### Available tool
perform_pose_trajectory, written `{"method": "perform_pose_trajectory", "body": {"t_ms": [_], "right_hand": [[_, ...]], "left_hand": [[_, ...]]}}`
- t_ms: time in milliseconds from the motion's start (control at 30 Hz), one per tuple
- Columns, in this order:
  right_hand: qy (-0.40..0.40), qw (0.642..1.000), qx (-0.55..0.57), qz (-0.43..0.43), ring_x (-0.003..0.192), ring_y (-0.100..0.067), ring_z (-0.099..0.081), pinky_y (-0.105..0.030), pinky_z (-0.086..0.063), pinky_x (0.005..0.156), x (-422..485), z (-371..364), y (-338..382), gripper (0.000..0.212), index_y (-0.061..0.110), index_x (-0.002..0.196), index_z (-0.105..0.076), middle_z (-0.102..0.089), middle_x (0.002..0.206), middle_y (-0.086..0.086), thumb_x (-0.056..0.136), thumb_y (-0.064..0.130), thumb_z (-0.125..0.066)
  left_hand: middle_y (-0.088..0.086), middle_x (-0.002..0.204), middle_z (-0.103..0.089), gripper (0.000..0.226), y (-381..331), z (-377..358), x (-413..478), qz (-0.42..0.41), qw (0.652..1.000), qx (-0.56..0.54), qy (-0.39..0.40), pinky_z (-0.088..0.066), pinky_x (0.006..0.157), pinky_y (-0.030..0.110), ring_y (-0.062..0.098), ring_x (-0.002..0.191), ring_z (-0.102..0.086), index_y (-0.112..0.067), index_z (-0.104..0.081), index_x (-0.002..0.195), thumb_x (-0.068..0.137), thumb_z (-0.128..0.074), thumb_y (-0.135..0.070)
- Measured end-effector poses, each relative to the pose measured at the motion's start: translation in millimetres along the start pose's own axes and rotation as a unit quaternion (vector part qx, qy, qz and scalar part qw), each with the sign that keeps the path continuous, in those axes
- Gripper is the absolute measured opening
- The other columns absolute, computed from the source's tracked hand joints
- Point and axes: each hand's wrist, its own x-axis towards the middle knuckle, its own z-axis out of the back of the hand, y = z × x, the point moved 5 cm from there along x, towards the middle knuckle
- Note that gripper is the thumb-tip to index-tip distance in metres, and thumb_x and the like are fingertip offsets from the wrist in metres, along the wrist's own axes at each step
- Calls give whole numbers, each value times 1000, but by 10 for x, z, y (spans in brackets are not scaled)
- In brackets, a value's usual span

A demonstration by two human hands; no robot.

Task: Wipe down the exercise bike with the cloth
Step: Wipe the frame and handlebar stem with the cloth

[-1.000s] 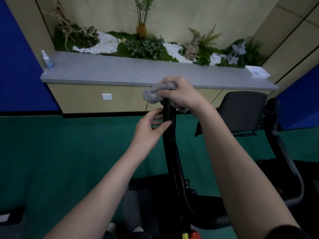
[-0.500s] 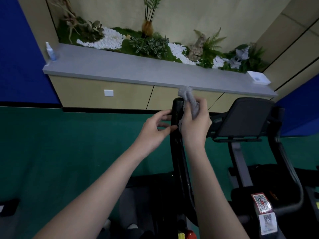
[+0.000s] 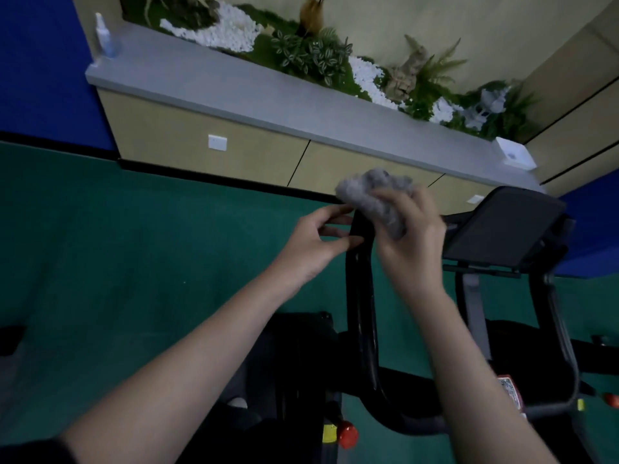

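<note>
Grey cloth (image 3: pixel 376 199), one bunched wad, sits in the right hand (image 3: pixel 410 242), whose fingers curl round it and press it against the top end of the exercise bike's black handlebar (image 3: pixel 361 296). Both hands are at that bar: the left hand (image 3: pixel 316 244) has its curved thumb and fingertips at the bar's left edge, though I cannot tell whether they close round it. One dark console (image 3: pixel 502 229) stands just right of the hands. Two red knobs (image 3: pixel 346 434) show low on the bike. Behind, the grey counter (image 3: pixel 234 95) carries one spray bottle (image 3: pixel 105 36) and one white dish (image 3: pixel 514 158), well apart.
</note>
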Motion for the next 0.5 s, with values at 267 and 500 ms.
{"method": "perform_pose_trajectory", "body": {"t_ms": [267,500], "right_hand": [[106,990,-34,91,88,-21,-51,-22,-37,69,120,-27,-31,27,0,102,-67,-54,94,-15,78,-10,-63],[115,992,4,47,82,-4,-47,2,-30,75,78,29,-48,22,5,99,-68,-57,91,-8,78,-1,-70]], "left_hand": [[-1,102,-67,34,115,58,-50,20,1000,-10,-13,-49,93,31,13,92,-61,-20,-63,107,79,-72,-2],[1,105,-65,36,148,-2,-111,22,999,-24,-11,-48,93,31,13,90,-59,-27,-63,103,79,-71,-1]]}}
